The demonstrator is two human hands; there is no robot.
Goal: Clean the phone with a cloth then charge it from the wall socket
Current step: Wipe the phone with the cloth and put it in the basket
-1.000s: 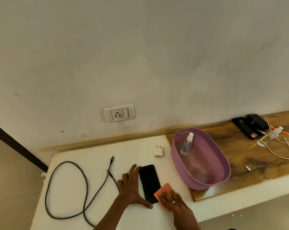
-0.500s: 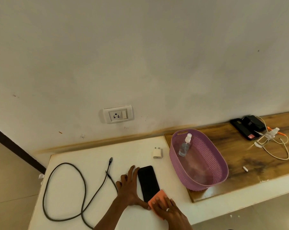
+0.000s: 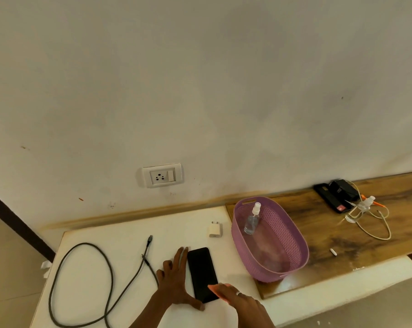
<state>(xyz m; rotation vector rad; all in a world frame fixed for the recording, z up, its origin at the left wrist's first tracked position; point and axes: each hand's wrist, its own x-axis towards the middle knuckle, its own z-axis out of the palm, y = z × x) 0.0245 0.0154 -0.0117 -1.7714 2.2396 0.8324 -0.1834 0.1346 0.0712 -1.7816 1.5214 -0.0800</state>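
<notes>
Head view: my left hand (image 3: 176, 282) lies flat and spread on the tabletop (image 3: 119, 228), fingers along the left edge of the phone (image 3: 202, 273) and thumb against its near end, holding nothing. My right hand (image 3: 242, 304) presses the cloth (image 3: 216, 290) onto the phone's near right corner; the cloth shows only as an orange edge past my fingertips. The cable (image 3: 86, 280) loops to the left of my left hand. The plug (image 3: 215, 229) stands beyond the phone, and the socket (image 3: 162, 175) is on the wall above it. The basket (image 3: 292, 235), with a bottle (image 3: 252, 221) inside, sits beyond and to the right of my right hand.
</notes>
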